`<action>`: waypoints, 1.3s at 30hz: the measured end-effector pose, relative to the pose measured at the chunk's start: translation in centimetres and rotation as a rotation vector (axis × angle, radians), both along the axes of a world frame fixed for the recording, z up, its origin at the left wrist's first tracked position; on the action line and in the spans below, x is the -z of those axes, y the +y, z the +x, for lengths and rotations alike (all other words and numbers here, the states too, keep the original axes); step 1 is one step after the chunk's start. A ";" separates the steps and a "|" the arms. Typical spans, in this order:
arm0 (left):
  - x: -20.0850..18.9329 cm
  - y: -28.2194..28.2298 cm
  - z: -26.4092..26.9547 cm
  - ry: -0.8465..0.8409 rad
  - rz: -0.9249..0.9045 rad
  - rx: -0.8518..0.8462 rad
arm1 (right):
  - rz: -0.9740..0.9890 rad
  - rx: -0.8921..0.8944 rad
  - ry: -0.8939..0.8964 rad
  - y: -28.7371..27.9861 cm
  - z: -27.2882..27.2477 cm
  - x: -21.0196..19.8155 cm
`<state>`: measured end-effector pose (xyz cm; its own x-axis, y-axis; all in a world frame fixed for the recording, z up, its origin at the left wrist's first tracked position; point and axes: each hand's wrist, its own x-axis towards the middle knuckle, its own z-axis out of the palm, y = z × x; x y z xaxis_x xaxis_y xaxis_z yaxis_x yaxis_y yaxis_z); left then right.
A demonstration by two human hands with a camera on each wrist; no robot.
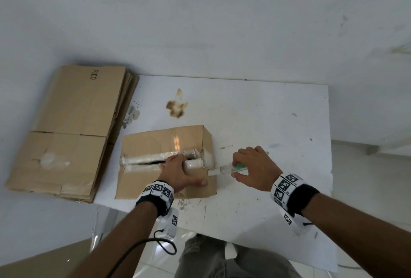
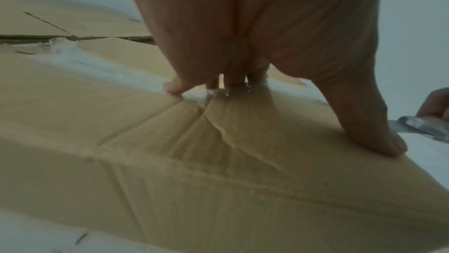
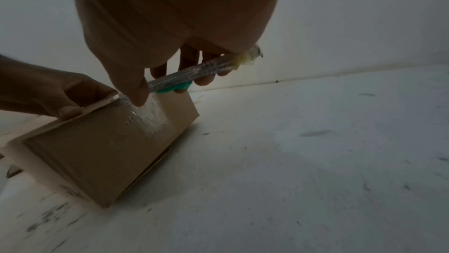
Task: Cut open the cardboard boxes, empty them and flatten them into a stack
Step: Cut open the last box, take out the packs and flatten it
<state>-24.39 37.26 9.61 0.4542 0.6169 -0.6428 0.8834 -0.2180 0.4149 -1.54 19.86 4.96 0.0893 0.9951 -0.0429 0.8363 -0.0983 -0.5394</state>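
Cardboard boxes are at two stages here. At the left edge of the white, stained board (image 1: 255, 108) that serves as the work surface lies a stack of flattened brown cardboard sheets (image 1: 73, 126), overhanging the board's left side onto the floor; the top sheet bears printed letters and a patch of torn tape. These look finished.

Just right of the stack, near the front edge of the board, sits the small brown cardboard box (image 1: 164, 142) in hand. It is upright, closed in shape, with clear packing tape (image 1: 155, 157) along its top seam. That seam is already slit for most of its length, a dark gap showing between the flaps, and the tape edges are curled back.

The left hand (image 1: 180, 172) rests on the box top at its right end, fingers bent down onto the taped seam and thumb spread along the near flap, pressing rather than gripping; the left wrist view shows fingertips (image 2: 173, 86) planted on the tape.

Right of the box, the right hand (image 1: 255, 166) pinches a clear-bodied utility knife with a green slider (image 1: 229, 168), fingers curled round the handle. Its tip meets the tape at the box's right top edge, where the strip folds down the end face.

By my judgement the cut is nearly done on this box; lifting the flaps, emptying it (contents unseen), flattening and stacking remain.
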 end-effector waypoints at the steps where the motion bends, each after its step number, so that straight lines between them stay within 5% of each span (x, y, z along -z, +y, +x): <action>1: -0.1 -0.2 0.1 0.001 0.008 0.022 | 0.006 -0.003 -0.007 0.0 0.0 0.1; 10: 1.2 0.2 -0.3 -0.041 0.101 0.042 | -0.079 0.095 0.018 -1.6 -2.1 1.4; 15: 0.6 2.7 -1.3 -0.239 0.190 -0.103 | -0.079 0.219 0.401 -0.1 -1.2 -1.7; 20: -1.0 3.7 -2.1 -0.408 0.388 -0.052 | -0.068 0.200 0.781 4.7 -3.0 -8.4; 30: 1.6 1.6 -1.0 -0.394 0.551 -0.070 | -0.235 0.334 0.536 6.1 -4.8 -9.6; 34: 2.5 2.0 0.3 -0.432 0.586 -0.132 | -0.484 0.194 0.385 3.4 -5.6 -8.3; 39: 1.8 2.6 1.1 -0.335 0.542 -0.053 | -0.350 0.325 0.336 1.4 -5.2 -5.1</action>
<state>-23.29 39.91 7.77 0.5365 0.8416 -0.0617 0.7399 -0.4340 0.5139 -6.76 21.24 10.10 0.3120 0.8403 -0.4433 0.5219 -0.5415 -0.6591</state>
